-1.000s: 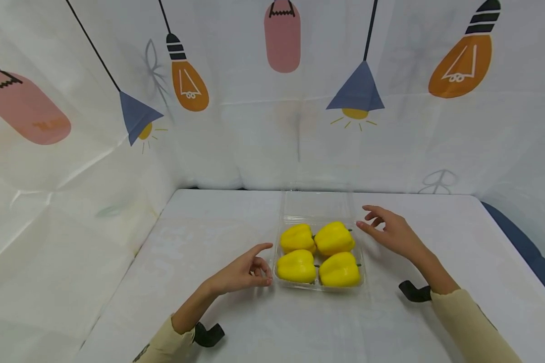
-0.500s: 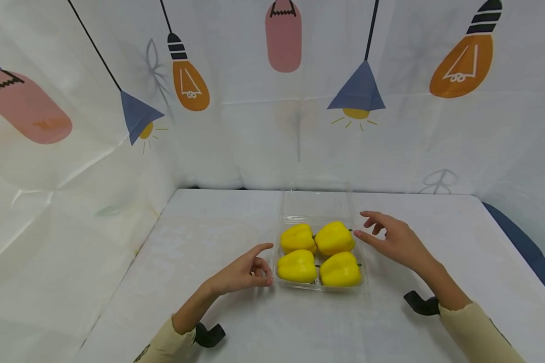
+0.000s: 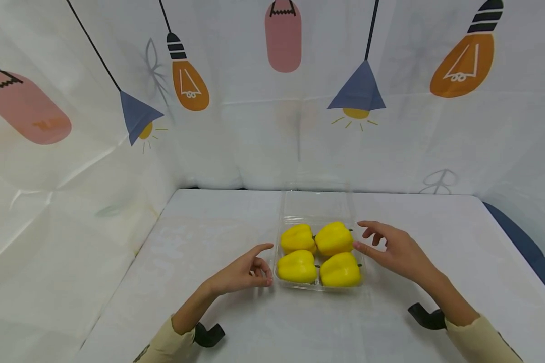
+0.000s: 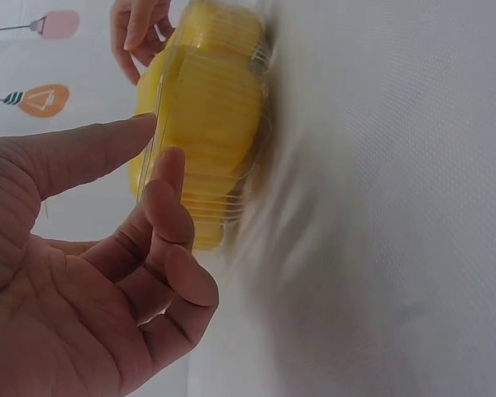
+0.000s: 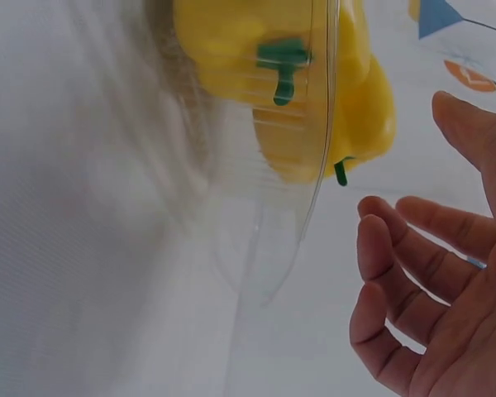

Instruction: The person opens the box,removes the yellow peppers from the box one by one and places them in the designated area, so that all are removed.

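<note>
Several yellow bell peppers (image 3: 296,266) with green stems sit in a clear plastic clamshell box (image 3: 300,286) in the head view. Its transparent lid (image 3: 318,204) lies folded back toward the far table edge. My left hand (image 3: 242,272) is beside the box's left wall, fingers loosely bent and holding nothing; whether a fingertip touches the wall I cannot tell. On the other side, my right hand (image 3: 399,252) hovers by the far right pepper (image 3: 334,239), thumb and fingers spread apart. The right wrist view shows that hand (image 5: 455,281) apart from the box, with green stems (image 5: 285,70) nearby.
The box stands on a white table (image 3: 200,227). Behind it hangs a white curtain (image 3: 254,141) printed with lamps and bulbs. Something dark blue (image 3: 522,247) is beyond the table's right edge. A black curved mount (image 3: 427,317) sits at the right wrist.
My right hand has come down and nearer to me along the box's right side. The left hand, box and peppers have stayed in place.
</note>
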Demonstrator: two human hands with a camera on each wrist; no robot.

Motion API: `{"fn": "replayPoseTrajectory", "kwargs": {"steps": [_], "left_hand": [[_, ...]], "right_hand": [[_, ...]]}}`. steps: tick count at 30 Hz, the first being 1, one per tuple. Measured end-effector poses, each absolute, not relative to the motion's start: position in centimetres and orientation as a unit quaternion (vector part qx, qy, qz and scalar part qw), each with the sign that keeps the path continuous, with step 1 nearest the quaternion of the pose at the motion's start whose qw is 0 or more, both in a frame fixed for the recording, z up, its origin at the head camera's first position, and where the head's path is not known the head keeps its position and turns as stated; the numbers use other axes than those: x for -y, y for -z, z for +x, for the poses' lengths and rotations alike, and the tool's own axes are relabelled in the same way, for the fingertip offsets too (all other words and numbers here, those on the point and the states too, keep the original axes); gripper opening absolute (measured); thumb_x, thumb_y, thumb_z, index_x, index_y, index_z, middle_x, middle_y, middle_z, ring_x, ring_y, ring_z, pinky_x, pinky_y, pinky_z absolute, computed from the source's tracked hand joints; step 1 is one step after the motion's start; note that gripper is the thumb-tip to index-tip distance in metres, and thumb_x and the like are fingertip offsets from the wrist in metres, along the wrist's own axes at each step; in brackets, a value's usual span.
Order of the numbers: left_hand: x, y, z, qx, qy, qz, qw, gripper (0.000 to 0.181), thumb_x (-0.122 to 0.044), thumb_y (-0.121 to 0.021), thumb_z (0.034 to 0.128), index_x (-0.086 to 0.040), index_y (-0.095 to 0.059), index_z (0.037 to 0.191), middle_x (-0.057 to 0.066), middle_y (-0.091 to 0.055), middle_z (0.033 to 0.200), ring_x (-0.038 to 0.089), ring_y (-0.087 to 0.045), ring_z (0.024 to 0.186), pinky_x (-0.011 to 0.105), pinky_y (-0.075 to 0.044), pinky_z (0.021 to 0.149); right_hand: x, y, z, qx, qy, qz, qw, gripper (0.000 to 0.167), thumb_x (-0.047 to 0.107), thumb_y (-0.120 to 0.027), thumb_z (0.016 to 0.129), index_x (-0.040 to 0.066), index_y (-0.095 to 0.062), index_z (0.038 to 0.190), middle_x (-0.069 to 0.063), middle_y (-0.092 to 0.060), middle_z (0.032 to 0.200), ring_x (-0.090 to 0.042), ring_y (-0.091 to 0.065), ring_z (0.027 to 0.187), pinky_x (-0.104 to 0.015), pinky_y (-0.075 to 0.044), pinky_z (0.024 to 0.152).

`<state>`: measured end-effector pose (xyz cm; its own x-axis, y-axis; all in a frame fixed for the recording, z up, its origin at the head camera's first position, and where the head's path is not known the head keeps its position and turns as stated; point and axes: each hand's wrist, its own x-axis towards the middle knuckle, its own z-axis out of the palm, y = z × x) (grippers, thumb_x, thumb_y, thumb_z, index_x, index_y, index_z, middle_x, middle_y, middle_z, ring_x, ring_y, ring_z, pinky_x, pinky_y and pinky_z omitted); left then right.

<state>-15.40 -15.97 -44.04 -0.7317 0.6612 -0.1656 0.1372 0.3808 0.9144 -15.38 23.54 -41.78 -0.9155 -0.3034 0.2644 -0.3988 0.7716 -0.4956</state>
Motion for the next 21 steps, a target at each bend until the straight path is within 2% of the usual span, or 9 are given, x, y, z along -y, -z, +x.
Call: {"fn": "replayPoseTrajectory", "kwargs": {"steps": [10,17,21], "left_hand": [[16.1,44.0,-15.5,-0.802,-0.473,0.265,0.25,0.081,-0.018,-0.072,0.092,-0.008,-0.021,0.154,0.001,-0.067,0.098,0.019,-0.06,0.086,0.03,-0.051,0.079],[16.1,43.8,-15.3,-0.812,-0.464,0.253,0.248,0.08,-0.02,-0.073,0.0911,-0.013,-0.025,0.154,0.005,-0.065,0.107,0.019,-0.06,0.092,0.032,-0.051,0.084],[16.1,43.8,-15.3,-0.814,-0.464,0.246,0.25,0.08,-0.021,-0.074,0.0907,-0.015,-0.026,0.154,0.008,-0.064,0.112,0.02,-0.059,0.095,0.037,-0.05,0.089]], "right_hand": [[-23.1,42.0,-14.5,0.943,-0.271,0.181,0.072,0.058,0.049,-0.073,0.087,0.011,-0.062,0.129,0.001,-0.067,0.095,-0.015,-0.056,0.08,-0.027,-0.045,0.058],[-22.7,41.9,-13.9,0.946,-0.262,0.179,0.06,0.057,0.053,-0.072,0.086,0.012,-0.064,0.125,0.002,-0.066,0.093,-0.014,-0.055,0.078,-0.026,-0.045,0.058],[-22.6,42.0,-13.7,0.947,-0.26,0.18,0.063,0.054,0.055,-0.071,0.085,0.014,-0.066,0.12,0.003,-0.065,0.092,-0.014,-0.055,0.079,-0.026,-0.045,0.059]]}}
